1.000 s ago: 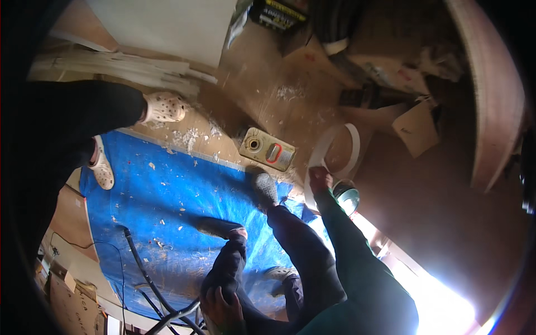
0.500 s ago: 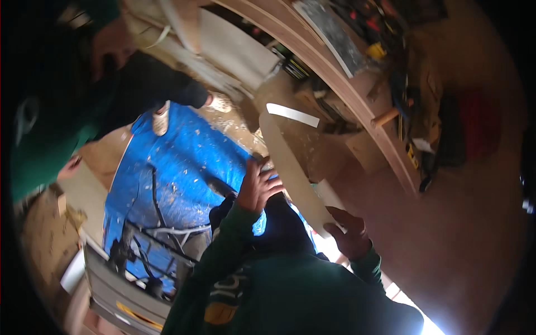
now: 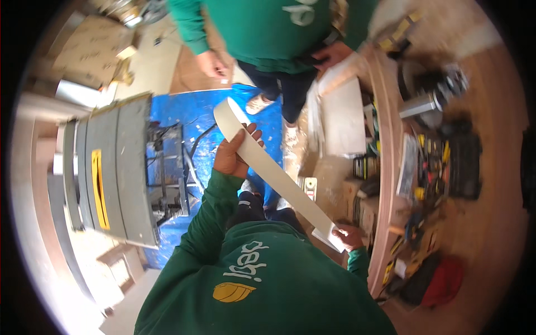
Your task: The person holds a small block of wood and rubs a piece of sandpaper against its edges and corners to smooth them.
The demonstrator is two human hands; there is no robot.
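The left hand [image 3: 233, 155] is closed around a long, pale, flat board [image 3: 273, 173], fingers wrapped over its upper edge near the rounded far end, thumb underneath. The right hand [image 3: 349, 237] pinches the same board at its near, squared end, fingertips clamped on the corner. Between the two hands the board runs on a slant, from upper left down to lower right, held in the air above the person's dark trousers and well clear of the floor. Both sleeves are dark green, and the green sweatshirt [image 3: 262, 285] with a yellow emblem fills the lower middle of the head view.

Below the board lies a blue tarp [image 3: 184, 117] spattered with white, spread on the floor. On the left stands a grey table saw [image 3: 114, 167] with a yellow strip along its top and a dark frame beneath, partly over the tarp. At the top edge a second person in a green top [image 3: 268, 28] faces the wearer; one of their hands [image 3: 213, 64] hangs loosely by their side, a light shoe [image 3: 258, 103] resting on the tarp.

To the right a curved wooden surface [image 3: 385, 167] carries a crowd of tools: yellow-and-black hand tools [image 3: 427, 162], a silver cylindrical tool [image 3: 421, 103], and a red object [image 3: 446, 282] near its lower end. A pale flat panel [image 3: 343, 117] leans beside the surface.
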